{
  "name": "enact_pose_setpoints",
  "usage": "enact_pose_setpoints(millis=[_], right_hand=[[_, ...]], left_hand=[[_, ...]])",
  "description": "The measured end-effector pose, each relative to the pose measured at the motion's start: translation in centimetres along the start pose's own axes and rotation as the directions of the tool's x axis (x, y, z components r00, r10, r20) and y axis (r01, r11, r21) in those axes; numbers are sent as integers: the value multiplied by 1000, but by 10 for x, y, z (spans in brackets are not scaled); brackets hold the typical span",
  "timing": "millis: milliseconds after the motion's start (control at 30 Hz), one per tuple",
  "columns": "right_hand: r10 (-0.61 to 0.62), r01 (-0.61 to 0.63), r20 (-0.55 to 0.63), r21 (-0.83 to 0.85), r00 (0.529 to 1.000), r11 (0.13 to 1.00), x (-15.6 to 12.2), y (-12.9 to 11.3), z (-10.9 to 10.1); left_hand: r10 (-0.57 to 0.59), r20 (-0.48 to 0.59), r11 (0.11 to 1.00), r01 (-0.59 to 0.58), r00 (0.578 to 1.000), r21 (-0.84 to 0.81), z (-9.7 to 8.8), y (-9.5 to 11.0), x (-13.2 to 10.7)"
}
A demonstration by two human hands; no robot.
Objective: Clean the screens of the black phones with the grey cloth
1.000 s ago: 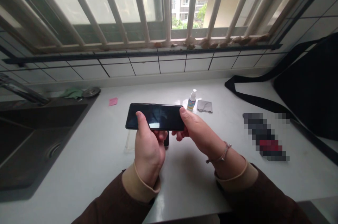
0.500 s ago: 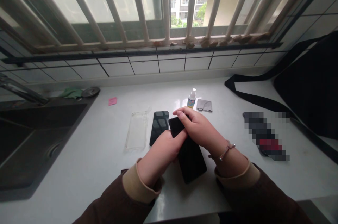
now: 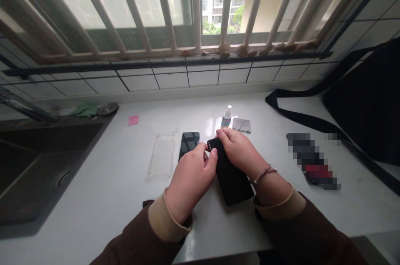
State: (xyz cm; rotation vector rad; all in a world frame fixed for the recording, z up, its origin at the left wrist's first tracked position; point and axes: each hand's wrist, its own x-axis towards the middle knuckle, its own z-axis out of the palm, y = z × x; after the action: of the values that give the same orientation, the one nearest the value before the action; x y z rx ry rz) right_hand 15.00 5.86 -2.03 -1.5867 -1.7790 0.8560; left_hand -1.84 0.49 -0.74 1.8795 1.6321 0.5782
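Observation:
A black phone [image 3: 231, 175] lies at a slant near the counter's front, its far end between my two hands. My left hand [image 3: 192, 177] pinches that far end with thumb and fingers. My right hand [image 3: 240, 152] grips the same end from the right side. Just behind my left hand a second flat black panel [image 3: 188, 142] lies on the counter. A clear phone case [image 3: 161, 154] lies to its left.
A small spray bottle [image 3: 226, 116] and a grey cloth [image 3: 241, 124] sit behind my hands. A pink note [image 3: 133, 120] lies farther left. A dark sink [image 3: 37, 161] fills the left side. A black bag [image 3: 365, 102] with a strap sits at the right, near a blurred item [image 3: 314, 161].
A second ago I held the phone up crosswise in both hands. It has come down to the counter and turned lengthwise, uncovering the black panel and clear case behind.

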Motion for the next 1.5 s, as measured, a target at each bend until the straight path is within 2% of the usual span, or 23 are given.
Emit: enact_pose_setpoints(millis=[233,400,500,600,733,1100,1500], right_hand=[[4,-7,-17,-181,1000,984,2,7,1],[11,-13,-7,-256,1000,967,1,5,2],[39,-42,-17,-299,999,953,-1,3,3],[58,-58,-10,-312,998,948,-5,1,4],[51,-43,15,-356,999,933,-10,0,7],[25,-19,8,-456,1000,890,-15,2,13],[-9,7,-2,-487,1000,874,-19,-1,14]], left_hand=[[75,-47,986,-67,996,155,4,-1,-2],[176,-129,933,-123,976,338,8,-6,-2],[172,-159,881,-79,972,467,10,-6,-3],[128,-141,839,-32,982,543,10,-4,-5],[113,-125,828,-24,986,560,11,-3,-7],[78,-181,765,58,980,642,11,-4,-7],[49,-221,760,107,974,641,8,-8,-1]])
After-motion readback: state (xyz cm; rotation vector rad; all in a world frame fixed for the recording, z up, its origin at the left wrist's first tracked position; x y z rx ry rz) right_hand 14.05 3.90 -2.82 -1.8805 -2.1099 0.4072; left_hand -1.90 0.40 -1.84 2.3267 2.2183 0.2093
